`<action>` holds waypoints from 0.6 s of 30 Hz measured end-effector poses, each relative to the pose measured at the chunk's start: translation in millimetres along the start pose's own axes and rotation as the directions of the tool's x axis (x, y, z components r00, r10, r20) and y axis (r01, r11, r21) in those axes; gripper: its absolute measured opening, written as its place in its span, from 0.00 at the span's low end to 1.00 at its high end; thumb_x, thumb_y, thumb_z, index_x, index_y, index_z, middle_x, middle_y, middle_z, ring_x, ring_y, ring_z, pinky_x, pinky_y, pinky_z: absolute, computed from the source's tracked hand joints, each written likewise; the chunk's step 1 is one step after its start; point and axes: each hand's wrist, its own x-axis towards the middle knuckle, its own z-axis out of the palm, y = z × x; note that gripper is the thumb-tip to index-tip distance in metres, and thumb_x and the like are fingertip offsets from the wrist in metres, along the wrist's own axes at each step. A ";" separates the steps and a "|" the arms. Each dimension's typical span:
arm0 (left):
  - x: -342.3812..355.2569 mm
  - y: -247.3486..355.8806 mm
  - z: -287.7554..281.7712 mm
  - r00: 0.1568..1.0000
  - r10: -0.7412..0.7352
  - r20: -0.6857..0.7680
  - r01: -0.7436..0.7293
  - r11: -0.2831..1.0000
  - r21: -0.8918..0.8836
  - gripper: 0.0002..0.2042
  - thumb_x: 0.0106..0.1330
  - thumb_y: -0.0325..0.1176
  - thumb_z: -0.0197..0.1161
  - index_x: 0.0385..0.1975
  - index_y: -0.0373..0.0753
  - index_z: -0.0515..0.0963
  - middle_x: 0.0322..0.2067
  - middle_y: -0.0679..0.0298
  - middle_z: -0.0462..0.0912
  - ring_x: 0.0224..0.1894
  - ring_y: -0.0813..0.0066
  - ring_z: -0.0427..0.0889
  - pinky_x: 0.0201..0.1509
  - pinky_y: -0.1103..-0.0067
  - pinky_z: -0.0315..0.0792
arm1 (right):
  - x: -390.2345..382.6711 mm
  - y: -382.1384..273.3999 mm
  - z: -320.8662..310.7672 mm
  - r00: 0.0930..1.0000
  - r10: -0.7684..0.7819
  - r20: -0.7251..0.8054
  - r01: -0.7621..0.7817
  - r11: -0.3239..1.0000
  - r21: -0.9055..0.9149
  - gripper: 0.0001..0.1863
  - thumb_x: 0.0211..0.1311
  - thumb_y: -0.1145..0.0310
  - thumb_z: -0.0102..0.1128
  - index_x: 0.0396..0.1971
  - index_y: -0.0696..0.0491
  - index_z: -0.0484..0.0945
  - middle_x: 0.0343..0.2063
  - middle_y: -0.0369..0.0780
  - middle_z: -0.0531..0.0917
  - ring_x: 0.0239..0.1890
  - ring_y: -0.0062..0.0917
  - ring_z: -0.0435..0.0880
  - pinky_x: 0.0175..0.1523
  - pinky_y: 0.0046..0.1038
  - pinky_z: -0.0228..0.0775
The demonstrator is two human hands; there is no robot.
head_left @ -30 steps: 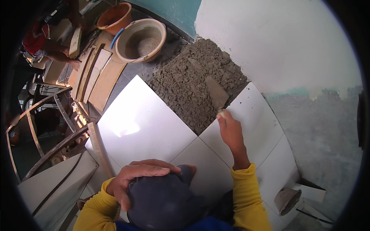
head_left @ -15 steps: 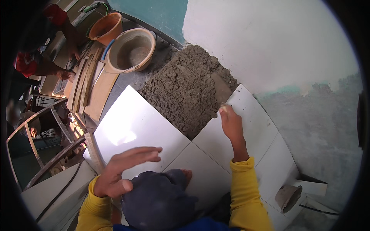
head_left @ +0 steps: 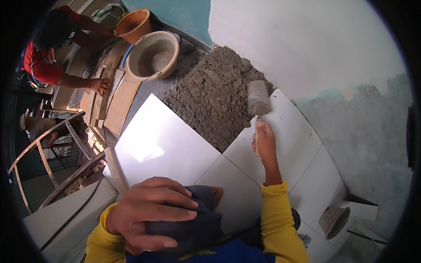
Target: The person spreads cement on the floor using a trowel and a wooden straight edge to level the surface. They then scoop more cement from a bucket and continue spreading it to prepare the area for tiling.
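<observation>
My right hand (head_left: 266,143) is closed around the light handle of a trowel (head_left: 259,97). The trowel's broad, mortar-smeared blade points away from me, over the right edge of a bed of rough grey mortar (head_left: 210,94). White glossy tiles (head_left: 160,140) border that bed on its near sides. Over my dark-clad knee, my left hand (head_left: 155,210) holds nothing, its fingers apart and slightly curved.
A cream bucket (head_left: 172,65) and an orange bucket (head_left: 133,26) stand beyond the mortar. At the left, a person in red (head_left: 44,65) touches wooden boards (head_left: 103,94). A metal frame (head_left: 61,184) is nearby. A mortar-caked container (head_left: 334,220) lies at right, near the wall (head_left: 351,122).
The trowel blade, earlier against the mortar's right edge, now shows its face farther toward the tile. My left hand has lowered over the knee. The person in red has leaned further into view.
</observation>
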 end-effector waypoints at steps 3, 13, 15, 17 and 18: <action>-4.3 -4.4 2.8 0.999 0.004 -0.041 -0.007 0.997 -0.078 0.25 0.59 0.48 0.73 0.48 0.33 0.89 0.48 0.49 0.90 0.51 0.46 0.88 0.56 0.58 0.81 | -24.0 31.7 -15.5 0.989 0.103 -0.110 -0.073 0.965 0.253 0.21 0.83 0.49 0.50 0.57 0.52 0.76 0.24 0.33 0.76 0.16 0.18 0.74 0.19 0.25 0.66; -1.4 0.8 12.2 0.992 -0.038 -0.123 0.027 0.996 -0.087 0.26 0.66 0.57 0.66 0.44 0.36 0.91 0.42 0.48 0.92 0.48 0.48 0.88 0.55 0.57 0.81 | 8.9 -2.8 17.5 0.976 0.059 -0.208 0.020 0.934 0.356 0.16 0.83 0.53 0.51 0.49 0.52 0.73 0.26 0.35 0.76 0.16 0.20 0.75 0.19 0.26 0.69; 3.7 6.7 13.6 0.990 -0.049 -0.132 0.037 0.995 -0.097 0.26 0.66 0.56 0.66 0.44 0.35 0.91 0.42 0.48 0.91 0.47 0.48 0.88 0.55 0.57 0.82 | 25.8 -10.8 18.2 0.995 0.065 -0.070 -0.047 0.972 0.232 0.15 0.83 0.54 0.52 0.49 0.52 0.73 0.27 0.36 0.77 0.16 0.20 0.76 0.20 0.27 0.71; 5.3 6.9 15.2 0.990 -0.046 -0.134 0.031 0.993 -0.112 0.27 0.67 0.56 0.66 0.44 0.35 0.91 0.42 0.48 0.91 0.47 0.49 0.88 0.55 0.57 0.82 | 26.8 -12.9 21.3 0.996 0.057 -0.064 -0.047 0.989 0.139 0.16 0.81 0.56 0.53 0.52 0.54 0.72 0.29 0.38 0.78 0.17 0.22 0.78 0.20 0.28 0.73; 5.7 5.6 14.1 0.991 -0.037 -0.131 0.023 0.994 -0.105 0.27 0.67 0.56 0.65 0.44 0.34 0.91 0.42 0.48 0.91 0.47 0.49 0.88 0.54 0.57 0.82 | 21.6 -15.3 31.8 0.993 0.030 -0.116 -0.015 0.992 0.124 0.17 0.80 0.57 0.54 0.54 0.56 0.71 0.30 0.39 0.79 0.17 0.23 0.79 0.20 0.28 0.74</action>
